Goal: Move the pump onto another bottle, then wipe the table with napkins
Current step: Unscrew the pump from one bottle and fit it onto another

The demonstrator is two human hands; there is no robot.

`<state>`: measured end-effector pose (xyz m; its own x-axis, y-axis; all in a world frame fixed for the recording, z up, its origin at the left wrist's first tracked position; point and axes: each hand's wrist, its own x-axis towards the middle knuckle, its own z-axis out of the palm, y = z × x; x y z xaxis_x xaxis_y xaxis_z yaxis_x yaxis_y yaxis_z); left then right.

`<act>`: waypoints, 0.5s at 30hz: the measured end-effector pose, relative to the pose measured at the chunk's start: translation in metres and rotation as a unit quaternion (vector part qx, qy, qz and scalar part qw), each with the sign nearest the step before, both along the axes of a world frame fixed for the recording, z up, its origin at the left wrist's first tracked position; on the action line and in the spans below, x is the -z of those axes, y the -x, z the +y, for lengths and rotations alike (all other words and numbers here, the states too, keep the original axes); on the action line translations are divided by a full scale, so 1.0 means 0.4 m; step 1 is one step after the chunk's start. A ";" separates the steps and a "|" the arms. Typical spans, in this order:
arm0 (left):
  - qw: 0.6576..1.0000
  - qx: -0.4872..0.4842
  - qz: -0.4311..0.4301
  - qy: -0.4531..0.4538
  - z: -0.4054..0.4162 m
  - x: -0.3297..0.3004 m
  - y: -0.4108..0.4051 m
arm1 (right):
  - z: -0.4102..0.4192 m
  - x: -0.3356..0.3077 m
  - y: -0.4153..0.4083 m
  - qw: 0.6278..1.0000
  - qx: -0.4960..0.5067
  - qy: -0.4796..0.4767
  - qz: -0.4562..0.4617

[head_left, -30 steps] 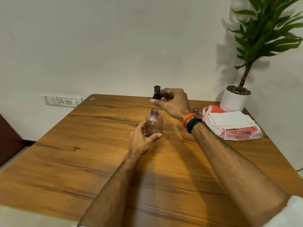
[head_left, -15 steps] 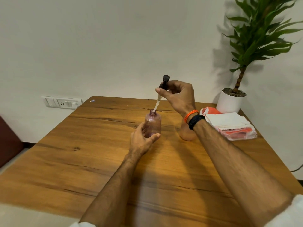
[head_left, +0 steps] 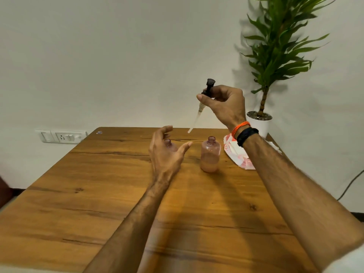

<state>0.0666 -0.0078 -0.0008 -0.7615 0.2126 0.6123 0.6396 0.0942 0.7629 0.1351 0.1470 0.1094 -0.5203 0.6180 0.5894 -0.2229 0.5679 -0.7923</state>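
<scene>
My right hand [head_left: 226,104] holds the black pump [head_left: 208,86] in the air, its clear tube [head_left: 196,120] slanting down and hanging free above the table. An open pink bottle [head_left: 210,154], partly filled with liquid, stands below and to the right of the tube's tip. A second open pink bottle [head_left: 169,144] stands to its left, mostly hidden behind my left hand [head_left: 167,152], which hovers just in front of it with fingers spread and nothing gripped. A pack of white napkins [head_left: 236,154] in red-and-white wrapping lies at the right, partly behind my right forearm.
The wooden table [head_left: 98,194] stands against a white wall. A potted plant in a white pot [head_left: 260,123] sits at the table's far right corner. A wall socket [head_left: 63,136] is at the left, and a dark cable [head_left: 350,184] hangs at the right.
My right hand lifted the pump up until its tube came clear of the left bottle. My left hand released that bottle and opened. The half-filled bottle is now uncovered.
</scene>
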 end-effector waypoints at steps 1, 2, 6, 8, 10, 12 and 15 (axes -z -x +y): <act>1.000 0.014 0.002 0.013 0.017 -0.001 -0.014 | 0.010 -0.001 -0.010 1.000 0.009 -0.005 -0.004; 0.999 0.027 -0.001 0.031 0.038 0.004 -0.027 | 0.022 -0.002 -0.021 1.000 0.020 -0.008 -0.007; 0.991 0.063 -0.052 0.106 0.116 0.049 -0.051 | 0.065 0.003 -0.049 0.998 0.049 -0.013 -0.024; 0.984 0.063 -0.081 0.148 0.148 0.073 -0.055 | 0.084 0.008 -0.060 0.997 0.062 -0.028 -0.037; 0.978 0.065 -0.107 0.169 0.173 0.093 -0.051 | 0.101 0.016 -0.066 0.996 0.071 -0.041 -0.045; 0.973 0.076 -0.124 0.178 0.197 0.107 -0.042 | 0.116 0.022 -0.067 0.994 0.083 -0.056 -0.053; 0.969 0.092 -0.137 0.185 0.217 0.118 -0.032 | 0.124 0.027 -0.062 0.992 0.086 -0.064 -0.064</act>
<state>0.0795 0.0789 -0.0481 -0.8126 0.5270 0.2490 0.4502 0.2961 0.8424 0.1599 0.1966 0.0986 -0.4901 0.6286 0.6039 -0.0160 0.6862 -0.7272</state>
